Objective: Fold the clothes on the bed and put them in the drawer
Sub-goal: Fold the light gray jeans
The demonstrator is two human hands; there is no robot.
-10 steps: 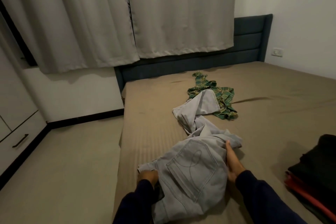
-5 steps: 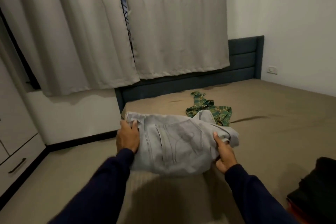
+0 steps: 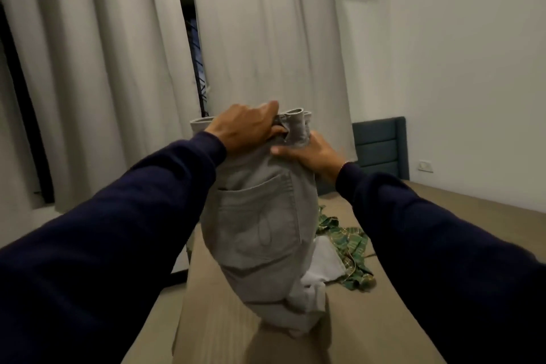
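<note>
Light grey jeans (image 3: 260, 233) hang in the air in front of me, back pocket facing me, their legs trailing down onto the tan bed (image 3: 399, 319). My left hand (image 3: 245, 128) grips the waistband from above. My right hand (image 3: 310, 154) holds the waistband just to the right, thumb on the near side of the cloth. A green plaid garment (image 3: 351, 248) lies crumpled on the bed behind the jeans. No drawer is in view.
Grey curtains (image 3: 118, 83) cover the window straight ahead. A dark blue headboard (image 3: 381, 145) stands at the right against the white wall, with a wall socket (image 3: 425, 166) beside it. The floor lies left of the bed.
Both hands have lifted the jeans off the bed to chest height and come close together at the waistband. My view has tilted up; the folded pile at the right is out of sight.
</note>
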